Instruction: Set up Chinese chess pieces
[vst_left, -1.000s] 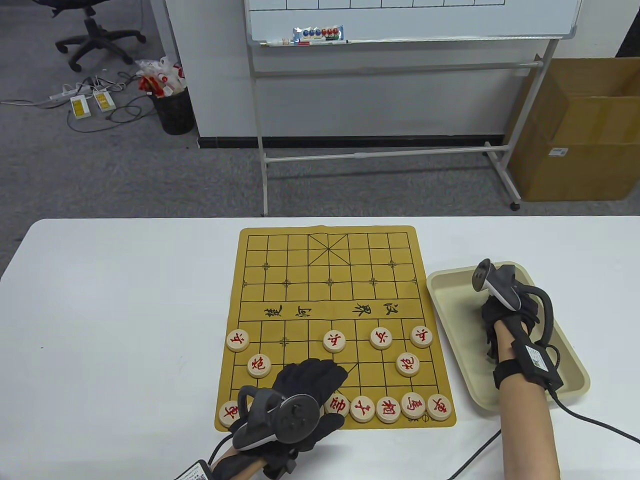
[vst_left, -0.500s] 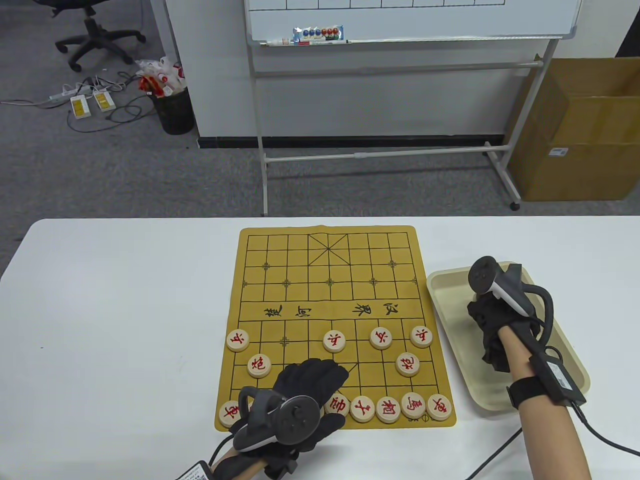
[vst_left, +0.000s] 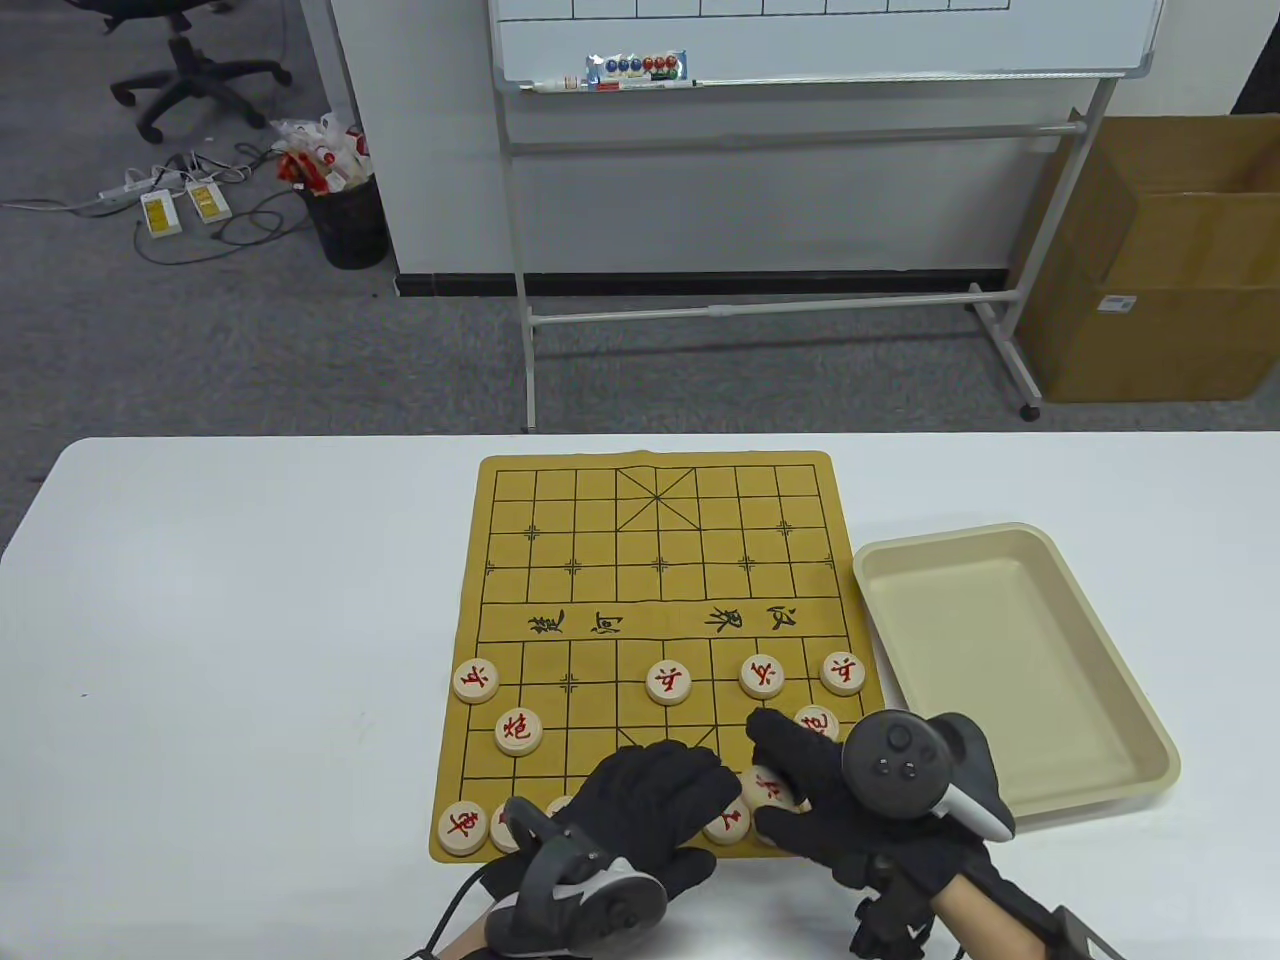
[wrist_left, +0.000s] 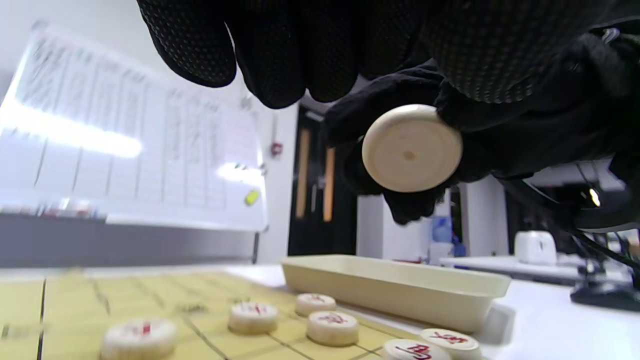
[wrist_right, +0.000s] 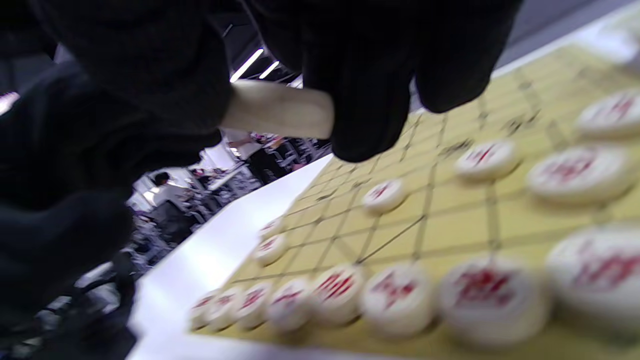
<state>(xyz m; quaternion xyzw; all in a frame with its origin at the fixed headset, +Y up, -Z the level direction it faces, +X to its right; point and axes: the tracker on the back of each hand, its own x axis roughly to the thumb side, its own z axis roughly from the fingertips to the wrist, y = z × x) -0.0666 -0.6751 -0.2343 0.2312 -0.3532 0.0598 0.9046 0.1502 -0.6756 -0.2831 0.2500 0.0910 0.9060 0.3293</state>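
The right hand (vst_left: 850, 800) pinches 1 chess piece (vst_left: 770, 787), flat side level, just above the board (vst_left: 600, 600); the left hand (vst_left: 640, 810), fingers loosely curled and holding nothing visible, hovers just beside it, so the vacant soldier point, up-left of both hands, is nearer the left.

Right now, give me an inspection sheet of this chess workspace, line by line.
Surface: white table, yellow chess board lying flat.
Job's things: red-marked pieces on the board's near half; beige tray right of the board, no pieces seen in it.
Clutter: nothing seen.
Hands: right hand pinches one piece above the near rows; left hand hovers beside it.
Cables: glove leads at the near edge.
Surroundings: whiteboard stand, cardboard box, bin.
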